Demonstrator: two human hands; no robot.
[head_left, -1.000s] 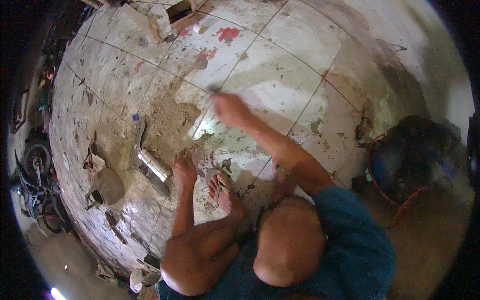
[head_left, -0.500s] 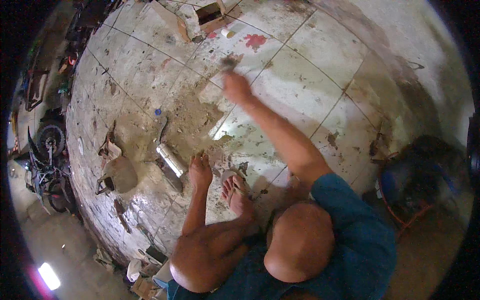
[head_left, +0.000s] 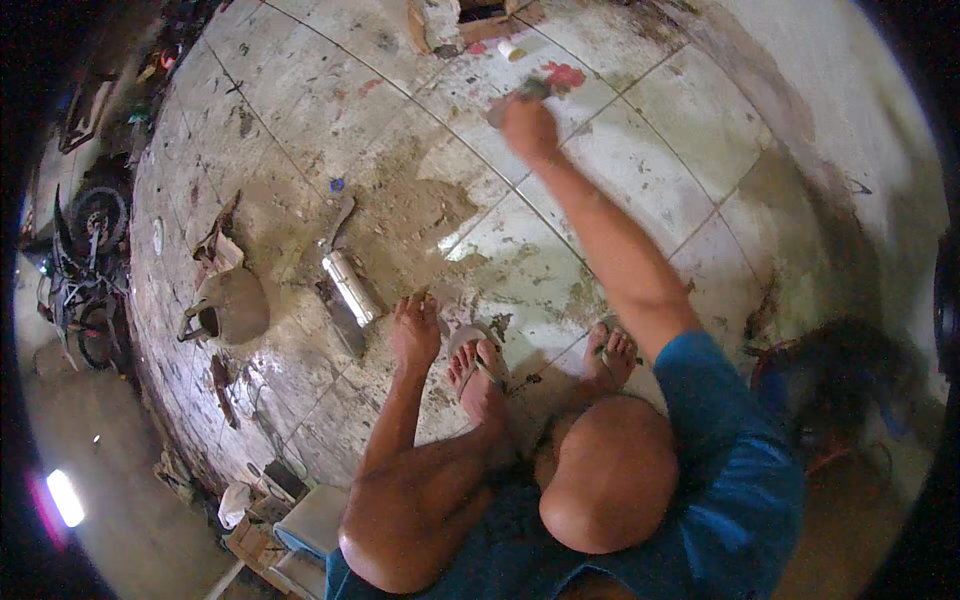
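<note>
My right hand reaches far out over the tiles, closed around a small dark object whose kind I cannot make out. It is beside a red stain on the floor. My left hand hangs low in front of my left knee, its fingers loosely bent and apart, with nothing visible in them. To its left lies a silvery cylinder, with a curved dark strip at its far end. A blue cap-like piece sits just beyond that strip.
A dirty grey jug lies on the left. Brown dirt covers the middle tiles. A pale small cylinder and an open box are at the far side. A motorbike stands at far left; a dark heap at right.
My right hand has moved right and slightly farther out, closer to the red stain. The view has shifted a little; my left hand stays low beside the silvery cylinder.
</note>
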